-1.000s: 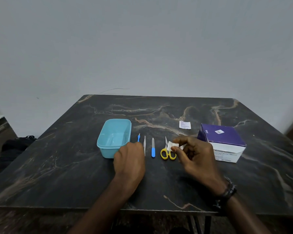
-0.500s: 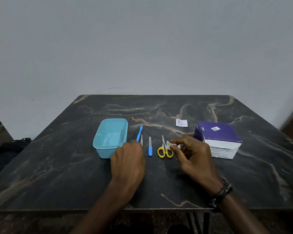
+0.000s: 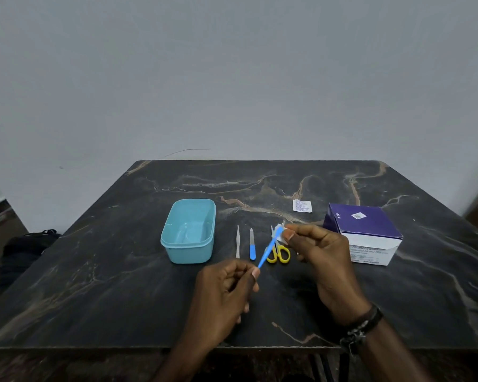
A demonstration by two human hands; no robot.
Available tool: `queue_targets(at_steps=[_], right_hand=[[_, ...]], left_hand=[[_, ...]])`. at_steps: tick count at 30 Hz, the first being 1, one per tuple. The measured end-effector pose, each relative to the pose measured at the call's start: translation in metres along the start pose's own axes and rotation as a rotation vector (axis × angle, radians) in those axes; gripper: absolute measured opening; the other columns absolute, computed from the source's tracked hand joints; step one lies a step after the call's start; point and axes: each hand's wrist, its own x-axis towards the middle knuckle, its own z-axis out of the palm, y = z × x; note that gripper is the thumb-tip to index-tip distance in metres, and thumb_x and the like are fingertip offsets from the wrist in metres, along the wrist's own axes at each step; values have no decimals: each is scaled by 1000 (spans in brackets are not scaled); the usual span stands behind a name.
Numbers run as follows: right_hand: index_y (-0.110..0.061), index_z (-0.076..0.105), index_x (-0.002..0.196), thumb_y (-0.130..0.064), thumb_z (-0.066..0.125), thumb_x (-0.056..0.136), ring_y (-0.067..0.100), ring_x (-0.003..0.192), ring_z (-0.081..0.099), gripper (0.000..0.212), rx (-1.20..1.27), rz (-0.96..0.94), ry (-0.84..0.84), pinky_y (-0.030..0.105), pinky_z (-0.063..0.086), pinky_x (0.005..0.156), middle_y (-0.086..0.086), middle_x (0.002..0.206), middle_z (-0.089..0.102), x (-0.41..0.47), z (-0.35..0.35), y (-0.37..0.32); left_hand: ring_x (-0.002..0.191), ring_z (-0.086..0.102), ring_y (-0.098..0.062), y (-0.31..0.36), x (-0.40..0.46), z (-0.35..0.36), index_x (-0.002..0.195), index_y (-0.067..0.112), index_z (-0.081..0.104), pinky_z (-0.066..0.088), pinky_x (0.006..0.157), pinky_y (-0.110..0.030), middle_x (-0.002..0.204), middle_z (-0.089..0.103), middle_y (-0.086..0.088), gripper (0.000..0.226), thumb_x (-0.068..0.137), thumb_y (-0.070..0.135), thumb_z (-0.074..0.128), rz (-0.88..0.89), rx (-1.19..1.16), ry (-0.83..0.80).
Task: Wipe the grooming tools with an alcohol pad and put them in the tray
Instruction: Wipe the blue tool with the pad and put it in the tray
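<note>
My left hand (image 3: 226, 293) pinches the near end of a thin blue tool (image 3: 268, 250) and holds it lifted above the table, slanting up to the right. My right hand (image 3: 319, 256) pinches a white alcohol pad (image 3: 279, 233) against the tool's far tip. On the table lie a silver tool (image 3: 237, 242), a blue-handled nail file (image 3: 252, 244) and yellow-handled scissors (image 3: 280, 253), the scissors partly hidden by the blue tool and my right hand. The light blue tray (image 3: 188, 231) stands left of them with nothing in it.
A purple and white box of alcohol swabs (image 3: 364, 234) stands at the right. A torn white pad wrapper (image 3: 302, 205) lies behind the tools. The dark marble table (image 3: 122, 285) ends at a near edge below my wrists. A black bag (image 3: 25, 245) sits on the floor at left.
My left hand has picked the blue tool up from beside the tray and carried it right. My right hand has brought the pad onto its tip.
</note>
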Motion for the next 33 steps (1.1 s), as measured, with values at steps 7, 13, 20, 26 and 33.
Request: queue_targets(at_steps=[7,13,20,26,33], right_hand=[[-3,69,100,2,60,88,29,75,65,15,79,76,-48,34,49,65,18,82,76,0,5,1],[-4,65,109,11,57,87,15,64,72,28,38,26,-27,18,54,53,10,71,76,0,1,-2],[-9,68,103,4,67,81,32,80,64,26,60,38,-50,20,53,57,9,76,77,-4,1,-1],[-12,77,96,-24,77,70,29,81,62,29,51,94,-118,33,48,68,15,88,77,-4,3,0],[-6,75,99,-23,69,74,27,84,57,31,7,168,-202,26,43,63,32,101,68,-7,3,-2]], left_hand=[[40,53,-14,-7,2,0,74,16,68,41,37,-25,65,69,-9,17,89,23,64,-77,16,8],[42,54,-11,-10,1,-1,80,19,70,41,39,-22,68,70,-4,12,90,21,63,-62,21,3],[43,54,-7,-16,1,-1,83,20,74,42,42,-23,68,70,-3,16,92,21,61,-9,63,-15],[43,54,-6,-17,1,0,79,27,73,41,41,-22,66,71,0,14,89,21,65,-14,50,-9],[44,55,-6,-18,-1,0,79,31,72,43,42,-22,67,73,0,14,88,21,67,-13,39,-22]])
